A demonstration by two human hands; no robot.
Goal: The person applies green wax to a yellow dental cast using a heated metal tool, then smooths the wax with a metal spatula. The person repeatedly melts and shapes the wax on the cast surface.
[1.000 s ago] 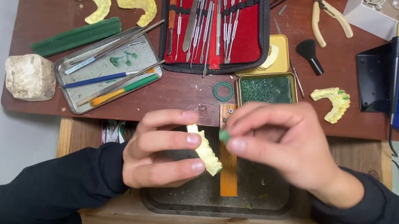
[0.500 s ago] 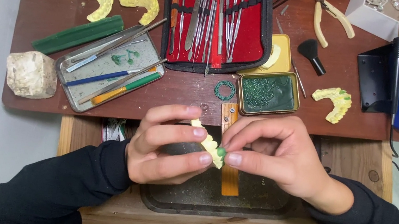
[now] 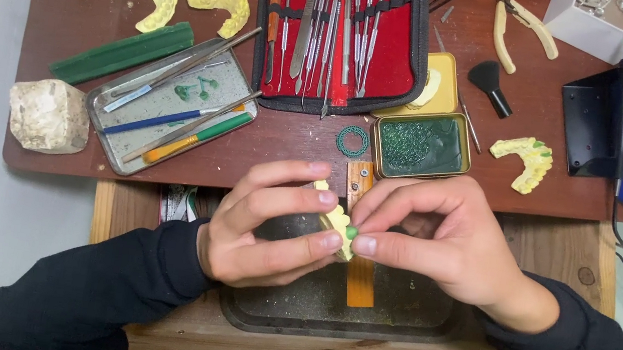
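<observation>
Left hand [image 3: 263,225] pinches the pale yellow dental cast [image 3: 337,222] over the dark tray [image 3: 389,318], near bench edge. Right hand [image 3: 442,240] presses green wax [image 3: 351,231] onto it; shaping step, steady support needed.

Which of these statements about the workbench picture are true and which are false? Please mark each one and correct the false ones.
1. Both hands hold one small yellow dental cast between them. True: the left hand and the right hand pinch the yellow dental cast over the dark tray.
2. The red tool case is closed. False: the red tool case lies open, with metal instruments in a row.
3. A small tin holds green material. True: the tin behind the hands is open and filled with green.
4. The white rough block lies at the right edge of the table. False: the white rough block lies at the left edge.
</observation>
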